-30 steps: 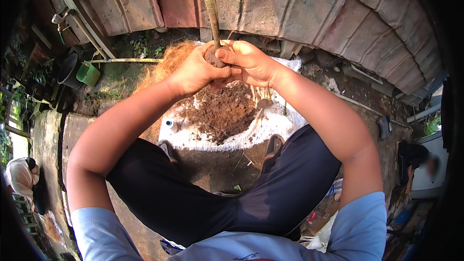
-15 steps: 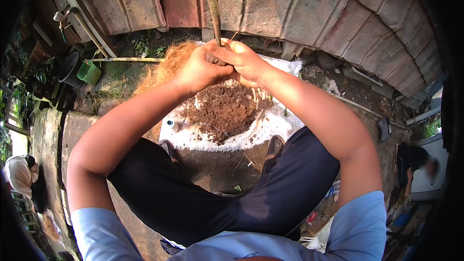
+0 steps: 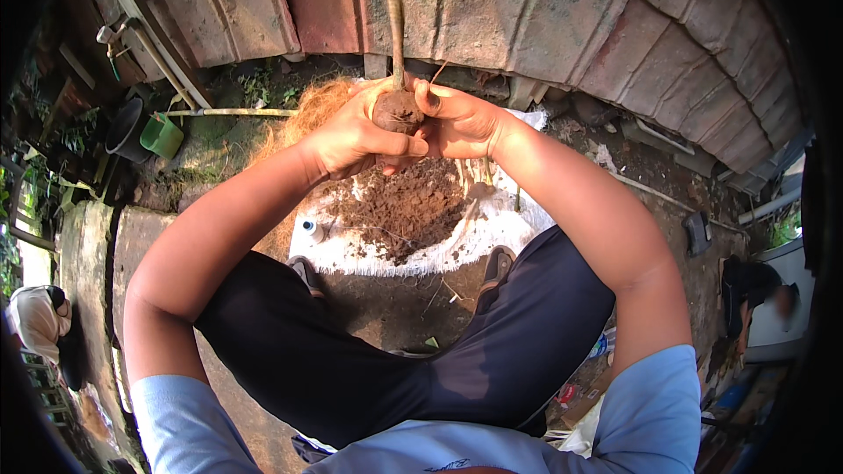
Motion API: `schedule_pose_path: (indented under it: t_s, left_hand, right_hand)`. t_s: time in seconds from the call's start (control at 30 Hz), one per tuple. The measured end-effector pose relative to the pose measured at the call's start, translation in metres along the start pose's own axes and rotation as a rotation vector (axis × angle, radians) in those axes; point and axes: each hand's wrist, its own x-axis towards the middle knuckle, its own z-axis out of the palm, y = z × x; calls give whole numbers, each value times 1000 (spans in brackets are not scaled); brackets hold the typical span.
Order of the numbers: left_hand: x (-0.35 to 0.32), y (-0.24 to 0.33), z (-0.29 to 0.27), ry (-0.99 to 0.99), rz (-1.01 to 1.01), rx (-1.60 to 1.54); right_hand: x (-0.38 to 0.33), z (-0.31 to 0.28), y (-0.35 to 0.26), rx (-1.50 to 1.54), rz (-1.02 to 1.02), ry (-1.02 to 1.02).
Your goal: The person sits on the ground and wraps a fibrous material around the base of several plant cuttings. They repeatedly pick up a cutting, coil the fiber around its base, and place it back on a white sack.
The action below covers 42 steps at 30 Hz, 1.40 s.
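Note:
A long-stemmed plant (image 3: 393,17) stands upright between my hands, its base wrapped in a brown ball of soil (image 3: 398,111). My left hand (image 3: 349,136) grips this ball from the left, thumb across its front. On the other side my right hand (image 3: 470,125) is curled against it, thumb at the upper right edge; some of its fingers are hidden. Below lies a heap of loose brown soil (image 3: 408,211) on a white woven sheet (image 3: 500,233). Orange-brown fibre (image 3: 320,105) is piled just beyond my left hand.
A small white spool-like object (image 3: 312,229) sits at the sheet's left. Thin pale stems (image 3: 479,180) lie on its right part. A green container (image 3: 162,134) and dark bucket (image 3: 127,127) stand far left. Roof tiles (image 3: 483,9) line the far side. Another person (image 3: 746,294) is at far right.
My hands have parted slightly, uncovering more of the soil ball. The right thumb has drawn back to the ball's edge, and the plant has dropped a little from view upward.

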Motion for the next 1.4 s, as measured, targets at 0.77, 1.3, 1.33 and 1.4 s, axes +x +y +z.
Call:
schedule_pose_path:
  t_s: [0.77, 1.3, 1.33, 1.4]
  left_hand:
    - [7, 2, 8, 428, 1, -387]
    - [4, 14, 8, 391, -48, -506]
    - [6, 9, 4, 360, -42, -485]
    - [9, 2, -2, 301, -27, -440]
  right_hand:
    - [23, 35, 8, -602, -206, 246]
    - [8, 26, -7, -290, -2, 166]
    - [7, 25, -6, -286, 7, 174]
    - [6, 25, -3, -254, 14, 247]
